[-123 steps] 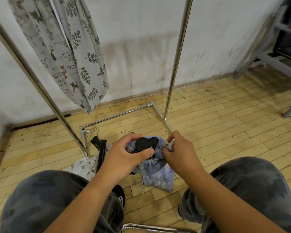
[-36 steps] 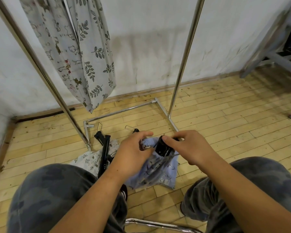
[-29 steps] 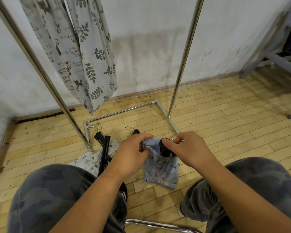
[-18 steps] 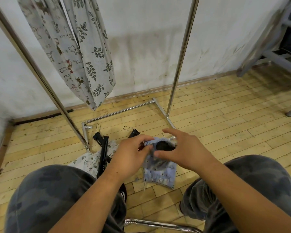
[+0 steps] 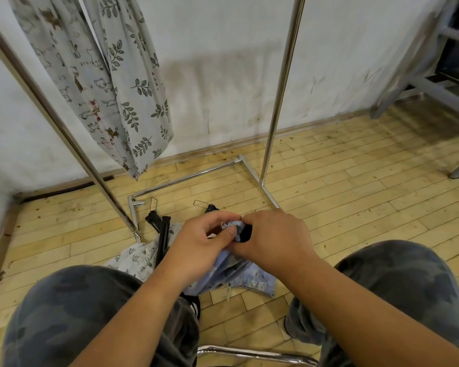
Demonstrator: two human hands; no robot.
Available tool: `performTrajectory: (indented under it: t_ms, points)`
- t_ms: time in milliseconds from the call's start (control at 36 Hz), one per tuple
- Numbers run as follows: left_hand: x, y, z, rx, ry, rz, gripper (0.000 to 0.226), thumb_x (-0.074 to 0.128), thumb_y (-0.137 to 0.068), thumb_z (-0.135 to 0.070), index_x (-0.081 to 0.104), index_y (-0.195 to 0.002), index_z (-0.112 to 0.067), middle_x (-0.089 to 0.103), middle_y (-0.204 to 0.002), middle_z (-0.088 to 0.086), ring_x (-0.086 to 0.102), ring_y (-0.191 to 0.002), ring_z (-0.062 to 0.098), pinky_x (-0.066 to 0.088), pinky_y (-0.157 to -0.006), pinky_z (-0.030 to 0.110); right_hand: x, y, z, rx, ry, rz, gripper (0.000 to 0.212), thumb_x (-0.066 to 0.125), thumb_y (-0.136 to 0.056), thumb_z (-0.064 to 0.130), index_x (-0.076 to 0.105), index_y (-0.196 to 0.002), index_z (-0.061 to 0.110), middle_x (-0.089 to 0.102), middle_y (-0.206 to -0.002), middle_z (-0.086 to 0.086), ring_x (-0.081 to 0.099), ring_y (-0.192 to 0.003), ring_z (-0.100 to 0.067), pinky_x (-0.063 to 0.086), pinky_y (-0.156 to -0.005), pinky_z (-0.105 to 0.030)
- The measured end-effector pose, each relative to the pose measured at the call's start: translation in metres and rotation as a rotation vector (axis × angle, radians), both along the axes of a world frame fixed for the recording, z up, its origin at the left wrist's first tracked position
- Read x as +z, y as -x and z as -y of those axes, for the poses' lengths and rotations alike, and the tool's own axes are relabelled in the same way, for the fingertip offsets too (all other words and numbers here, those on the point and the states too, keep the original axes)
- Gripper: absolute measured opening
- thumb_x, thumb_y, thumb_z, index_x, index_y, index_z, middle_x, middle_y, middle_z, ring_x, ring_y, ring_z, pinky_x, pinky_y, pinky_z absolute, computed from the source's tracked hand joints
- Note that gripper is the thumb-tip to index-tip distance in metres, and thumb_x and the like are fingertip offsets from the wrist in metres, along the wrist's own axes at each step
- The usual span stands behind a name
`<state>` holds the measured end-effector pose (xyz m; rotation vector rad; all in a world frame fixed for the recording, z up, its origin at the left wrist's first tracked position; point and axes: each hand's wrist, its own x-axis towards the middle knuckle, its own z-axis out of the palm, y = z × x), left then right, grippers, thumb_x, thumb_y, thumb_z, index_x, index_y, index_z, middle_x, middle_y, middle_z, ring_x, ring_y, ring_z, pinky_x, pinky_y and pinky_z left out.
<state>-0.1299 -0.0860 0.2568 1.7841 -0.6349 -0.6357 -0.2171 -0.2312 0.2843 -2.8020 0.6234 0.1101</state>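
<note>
A small light-blue patterned garment [image 5: 245, 276] hangs between my knees. My left hand [image 5: 202, 246] pinches its bunched top edge between thumb and fingers. My right hand [image 5: 272, 238] grips the same edge together with the black clip [image 5: 246, 233] of a hanger, most of which is hidden behind the hands. The hanger's wire hook [image 5: 200, 203] pokes out above my left hand.
A chrome clothes rack [image 5: 277, 96] stands ahead against the white wall, with grey leaf-print clothes [image 5: 112, 83] hanging at its left. Black clip hangers [image 5: 161, 229] and a pale printed cloth [image 5: 135, 259] lie on the wooden floor. A grey metal frame [image 5: 435, 88] stands far right.
My hands have drawn closer together over the garment's top edge. My right fingers, spread half a second ago, now curl round the black clip and cloth.
</note>
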Motion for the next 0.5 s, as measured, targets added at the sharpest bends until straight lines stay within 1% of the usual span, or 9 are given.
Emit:
performTrajectory:
  t_ms: [56, 111, 139, 194, 278, 306, 361, 417, 500]
  points:
    - [-0.002, 0.0, 0.0, 0.02, -0.04, 0.081, 0.024, 0.069, -0.099, -0.02, 0.074, -0.109, -0.041, 0.076, -0.104, -0.024, 0.07, -0.102, -0.003, 0.053, -0.086, 0.013, 0.0, -0.002, -0.001, -0.017, 0.027, -0.019, 0.043, 0.054, -0.081, 0.07, 0.066, -0.087, 0.029, 0.062, -0.077, 0.005, 0.064, -0.071, -0.018, 0.052, -0.061, -0.029]
    - [-0.002, -0.002, -0.001, 0.061, -0.088, 0.161, 0.025, 0.069, -0.099, -0.021, 0.074, -0.107, -0.044, 0.074, -0.097, -0.027, 0.067, -0.095, -0.008, 0.048, -0.078, 0.004, 0.001, -0.002, 0.0, -0.035, 0.057, -0.05, 0.04, 0.057, -0.083, 0.065, 0.062, -0.083, 0.025, 0.055, -0.073, 0.005, 0.059, -0.067, -0.019, 0.045, -0.057, -0.027]
    - [-0.001, -0.002, -0.001, 0.086, -0.103, 0.199, 0.024, 0.069, -0.099, -0.021, 0.075, -0.106, -0.043, 0.074, -0.091, -0.025, 0.066, -0.091, -0.011, 0.047, -0.075, 0.003, 0.001, -0.002, 0.001, -0.042, 0.067, -0.067, 0.039, 0.058, -0.084, 0.063, 0.058, -0.081, 0.024, 0.05, -0.071, 0.005, 0.056, -0.066, -0.018, 0.041, -0.056, -0.027]
    - [0.0, -0.002, -0.001, 0.121, -0.129, 0.26, 0.019, 0.072, -0.097, -0.023, 0.077, -0.107, -0.039, 0.072, -0.083, -0.023, 0.064, -0.083, -0.013, 0.046, -0.069, 0.003, 0.001, 0.001, 0.004, -0.053, 0.076, -0.084, 0.036, 0.061, -0.085, 0.06, 0.052, -0.076, 0.026, 0.046, -0.068, 0.006, 0.052, -0.063, -0.017, 0.037, -0.053, -0.026]
    - [0.002, -0.005, 0.0, 0.173, -0.16, 0.301, 0.016, 0.073, -0.096, -0.03, 0.076, -0.111, -0.036, 0.071, -0.088, -0.022, 0.062, -0.073, -0.011, 0.046, -0.064, 0.006, -0.001, 0.003, 0.006, -0.078, 0.083, -0.078, 0.036, 0.061, -0.086, 0.059, 0.051, -0.073, 0.027, 0.046, -0.068, 0.007, 0.048, -0.06, -0.016, 0.033, -0.051, -0.026]
    - [0.002, -0.006, -0.001, 0.186, -0.169, 0.313, 0.016, 0.072, -0.096, -0.033, 0.075, -0.111, -0.037, 0.071, -0.089, -0.021, 0.061, -0.073, -0.011, 0.045, -0.064, 0.005, -0.001, 0.004, 0.006, -0.085, 0.09, -0.079, 0.035, 0.06, -0.086, 0.06, 0.053, -0.076, 0.027, 0.046, -0.069, 0.007, 0.047, -0.06, -0.016, 0.033, -0.05, -0.026]
    - [0.002, -0.008, -0.001, 0.212, -0.188, 0.347, 0.014, 0.07, -0.097, -0.036, 0.074, -0.111, -0.037, 0.071, -0.094, -0.021, 0.059, -0.078, -0.014, 0.043, -0.066, 0.002, -0.002, 0.004, 0.007, -0.09, 0.103, -0.082, 0.034, 0.058, -0.088, 0.06, 0.058, -0.082, 0.027, 0.046, -0.069, 0.007, 0.044, -0.058, -0.014, 0.032, -0.05, -0.026]
    - [0.001, -0.011, -0.002, 0.24, -0.183, 0.35, 0.012, 0.068, -0.099, -0.036, 0.073, -0.11, -0.037, 0.071, -0.096, -0.021, 0.058, -0.081, -0.016, 0.042, -0.067, 0.001, -0.003, 0.004, 0.008, -0.092, 0.109, -0.077, 0.034, 0.057, -0.089, 0.061, 0.06, -0.084, 0.027, 0.046, -0.068, 0.008, 0.04, -0.056, -0.011, 0.031, -0.049, -0.025]
    - [0.0, -0.014, -0.002, 0.286, -0.178, 0.352, 0.014, 0.062, -0.102, -0.036, 0.073, -0.112, -0.035, 0.063, -0.1, -0.019, 0.055, -0.086, -0.015, 0.04, -0.069, 0.0, -0.004, 0.002, 0.009, -0.088, 0.119, -0.069, 0.037, 0.056, -0.088, 0.064, 0.061, -0.085, 0.027, 0.046, -0.068, 0.008, 0.042, -0.056, -0.012, 0.031, -0.049, -0.024]
